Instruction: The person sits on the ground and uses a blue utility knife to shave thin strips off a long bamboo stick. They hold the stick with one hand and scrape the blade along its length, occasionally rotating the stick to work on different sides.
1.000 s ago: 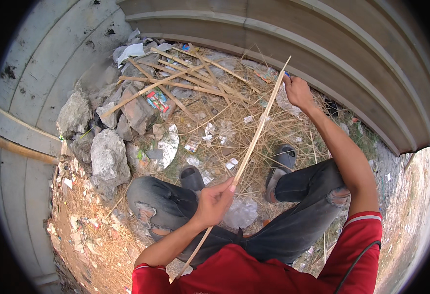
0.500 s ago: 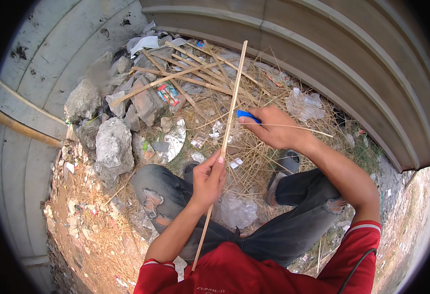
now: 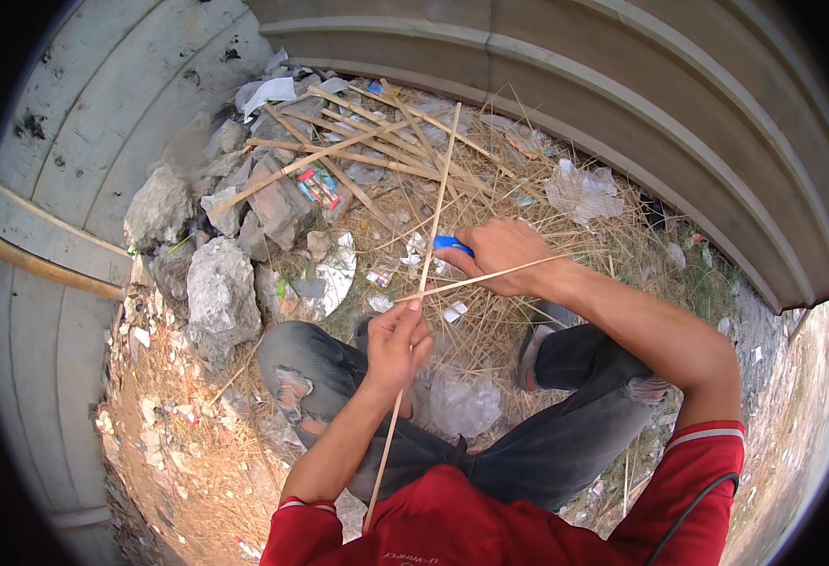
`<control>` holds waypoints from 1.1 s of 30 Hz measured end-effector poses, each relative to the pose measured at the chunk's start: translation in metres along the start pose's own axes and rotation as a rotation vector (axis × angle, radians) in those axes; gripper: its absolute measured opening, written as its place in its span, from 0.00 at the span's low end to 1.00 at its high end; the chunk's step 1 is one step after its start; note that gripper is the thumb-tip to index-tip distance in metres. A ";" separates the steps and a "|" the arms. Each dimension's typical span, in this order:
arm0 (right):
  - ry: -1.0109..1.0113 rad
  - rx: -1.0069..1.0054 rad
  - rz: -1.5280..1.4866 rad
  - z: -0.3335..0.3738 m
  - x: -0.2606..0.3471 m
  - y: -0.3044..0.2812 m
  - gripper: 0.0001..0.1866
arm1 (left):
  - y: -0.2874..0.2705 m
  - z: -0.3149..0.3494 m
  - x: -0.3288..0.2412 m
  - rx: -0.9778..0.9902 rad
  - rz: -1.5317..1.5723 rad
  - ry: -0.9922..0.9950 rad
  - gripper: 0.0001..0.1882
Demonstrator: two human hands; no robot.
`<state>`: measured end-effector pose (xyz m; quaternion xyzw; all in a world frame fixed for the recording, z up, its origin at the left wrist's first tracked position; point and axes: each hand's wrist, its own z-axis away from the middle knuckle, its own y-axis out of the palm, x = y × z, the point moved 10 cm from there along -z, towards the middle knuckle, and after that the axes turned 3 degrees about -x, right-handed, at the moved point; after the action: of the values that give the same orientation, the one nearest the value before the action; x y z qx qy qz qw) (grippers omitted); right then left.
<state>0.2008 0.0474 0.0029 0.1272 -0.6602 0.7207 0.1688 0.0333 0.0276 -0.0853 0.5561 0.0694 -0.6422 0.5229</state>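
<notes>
My left hand (image 3: pixel 399 351) is closed around a long, narrow bamboo strip (image 3: pixel 444 184), which slants from my lap up toward the pile ahead. In my closed right hand (image 3: pixel 507 255) is a blue cutter (image 3: pixel 453 249), held just right of the strip; its blade is hard to make out. A thin bamboo sliver (image 3: pixel 471 281) crosses the strip just above my left thumb and runs under my right hand toward the wrist. Whether the sliver is still joined to the strip I cannot tell.
Ahead lies a pile of bamboo strips (image 3: pixel 329 149) beside grey rocks (image 3: pixel 223 292). Shavings and litter cover the ground between my legs, with a clear plastic bag (image 3: pixel 464 403) there. A corrugated metal wall (image 3: pixel 622 94) curves behind, and a pale panel wall (image 3: pixel 65 208) stands left.
My right hand has moved down and left, nearer my left hand, with the blue cutter. The thin sliver now crosses the strip near my left thumb. The long strip has dipped slightly at its far end.
</notes>
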 end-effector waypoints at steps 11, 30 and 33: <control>0.317 -0.587 0.182 0.006 -0.159 -0.093 0.34 | 0.035 0.022 0.009 0.218 -0.112 -0.059 0.21; 0.092 -0.479 -0.821 0.078 -0.034 -0.114 0.20 | 0.116 0.044 -0.023 0.381 -0.476 0.215 0.26; 0.104 -0.459 -0.819 0.085 -0.035 -0.120 0.16 | 0.097 0.028 0.011 0.525 -0.319 0.140 0.30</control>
<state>0.2788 -0.0308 0.1056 0.3003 -0.6885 0.4357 0.4959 0.0899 -0.0408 -0.0360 0.6971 0.0236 -0.6723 0.2482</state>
